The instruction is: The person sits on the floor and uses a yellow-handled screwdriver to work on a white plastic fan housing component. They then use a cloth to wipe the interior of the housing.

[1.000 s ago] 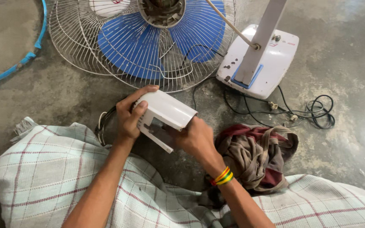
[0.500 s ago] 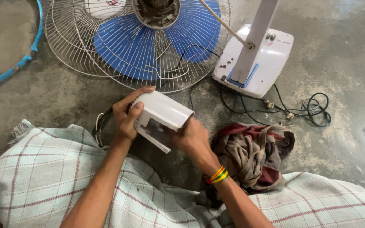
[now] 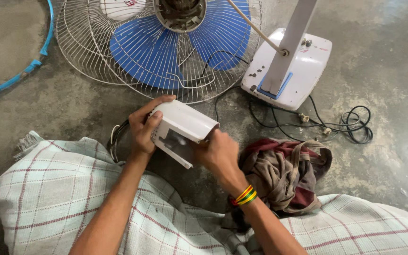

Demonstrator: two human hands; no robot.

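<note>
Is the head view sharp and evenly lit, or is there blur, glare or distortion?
Head view: sharp on both hands, left and right, and the white housing they hold; light soft and even, shadows faint; mild sheen on the fan base, no blown glare; wide-angle bending toward the edges, seen in the fan grille.

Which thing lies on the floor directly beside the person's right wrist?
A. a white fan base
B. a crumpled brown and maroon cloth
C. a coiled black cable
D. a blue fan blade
B: the crumpled brown and maroon cloth lies right next to the right hand and its wrist, while the fan blade, white fan base and black cable sit farther away on the floor.
</note>
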